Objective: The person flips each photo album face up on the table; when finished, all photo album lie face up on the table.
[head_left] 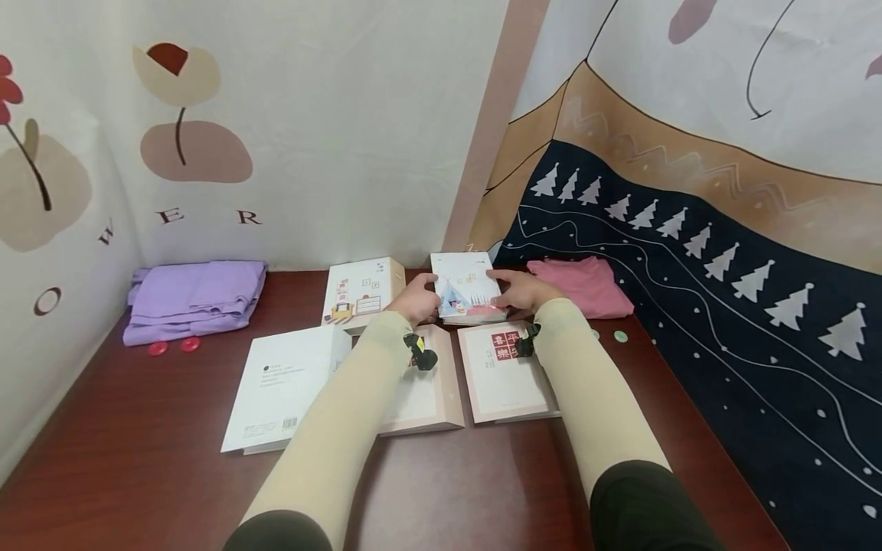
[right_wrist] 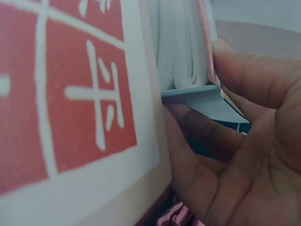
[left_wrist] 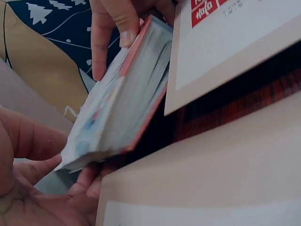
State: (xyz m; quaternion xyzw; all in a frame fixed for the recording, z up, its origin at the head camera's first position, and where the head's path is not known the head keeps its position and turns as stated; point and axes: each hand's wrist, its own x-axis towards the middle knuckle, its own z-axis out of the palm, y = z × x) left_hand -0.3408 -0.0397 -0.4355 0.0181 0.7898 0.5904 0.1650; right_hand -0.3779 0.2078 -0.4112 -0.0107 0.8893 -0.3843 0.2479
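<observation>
Pale-blue paperback (head_left: 467,288), flat rectangular block, long axis toward 12 o'clock; my left hand (head_left: 416,299) and right hand (head_left: 521,289) clamp its sides.

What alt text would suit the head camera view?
Both hands, left hand and right hand, grip a pale blue book at the back of a dark wooden table, among four other books and folded purple and pink cloths.

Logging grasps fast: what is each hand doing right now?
Left hand: grips the left edge of the small illustrated book.
Right hand: grips the same book's right edge.
</observation>
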